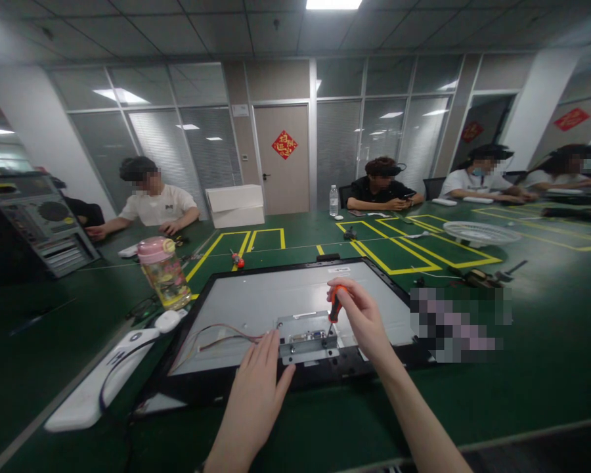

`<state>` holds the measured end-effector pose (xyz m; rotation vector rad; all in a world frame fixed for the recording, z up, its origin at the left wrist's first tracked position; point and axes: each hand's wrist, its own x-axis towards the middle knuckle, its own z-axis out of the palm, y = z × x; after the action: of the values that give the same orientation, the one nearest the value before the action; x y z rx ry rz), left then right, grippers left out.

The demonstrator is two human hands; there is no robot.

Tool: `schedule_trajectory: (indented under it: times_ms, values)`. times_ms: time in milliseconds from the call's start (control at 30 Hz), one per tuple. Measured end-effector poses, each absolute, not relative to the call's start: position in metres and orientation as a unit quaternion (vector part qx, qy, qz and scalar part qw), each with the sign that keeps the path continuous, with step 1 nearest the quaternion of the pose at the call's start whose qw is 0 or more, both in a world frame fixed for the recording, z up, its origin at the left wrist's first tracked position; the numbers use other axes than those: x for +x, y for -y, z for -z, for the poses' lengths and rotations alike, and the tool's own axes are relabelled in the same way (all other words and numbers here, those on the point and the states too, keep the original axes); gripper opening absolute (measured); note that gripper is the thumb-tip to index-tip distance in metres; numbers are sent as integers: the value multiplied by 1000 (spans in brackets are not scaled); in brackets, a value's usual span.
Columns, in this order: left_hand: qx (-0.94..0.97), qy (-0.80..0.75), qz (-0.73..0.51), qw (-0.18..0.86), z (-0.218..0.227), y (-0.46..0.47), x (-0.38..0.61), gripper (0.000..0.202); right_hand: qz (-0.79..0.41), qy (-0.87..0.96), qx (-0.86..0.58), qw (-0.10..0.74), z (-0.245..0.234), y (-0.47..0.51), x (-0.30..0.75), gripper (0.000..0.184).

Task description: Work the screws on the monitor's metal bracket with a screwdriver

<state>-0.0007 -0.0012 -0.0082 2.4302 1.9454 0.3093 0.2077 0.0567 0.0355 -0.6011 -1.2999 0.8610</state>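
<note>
A grey-backed, black-edged flat panel (266, 289) bearing a silvery bracket (308, 338) lies on the green worktop (546, 348). Right hand (364, 312): fingers grip an orange-and-black screwdriver (335, 305). Left hand (261, 371): fingers extend, thumb spread, beside the bracket.

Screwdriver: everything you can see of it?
The screwdriver has an orange and black handle, plastic or rubber by its look, and a thin shaft, apparently metal. It stands steeply, shaft down, handle leaning slightly right in the picture. The right hand holds the upper handle, partly covering it. The tip is near the metal bracket's right end; contact can't be made out.
</note>
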Motion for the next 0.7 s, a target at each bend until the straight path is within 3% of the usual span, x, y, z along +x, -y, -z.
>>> schedule_trajectory:
  times_ms: [167, 367, 700]
  values:
    - [773, -625, -106, 16, 8, 1, -1, 58, -387, 576, -246, 676, -35, -57, 205, 30]
    - [776, -621, -111, 8, 11, 1, -2, 58, -311, 595, -295, 680, -37, -56, 212, 18]
    - [778, -615, -127, 6, 10, 2, -3, 57, -343, 584, -285, 679, -35, -55, 208, 30]
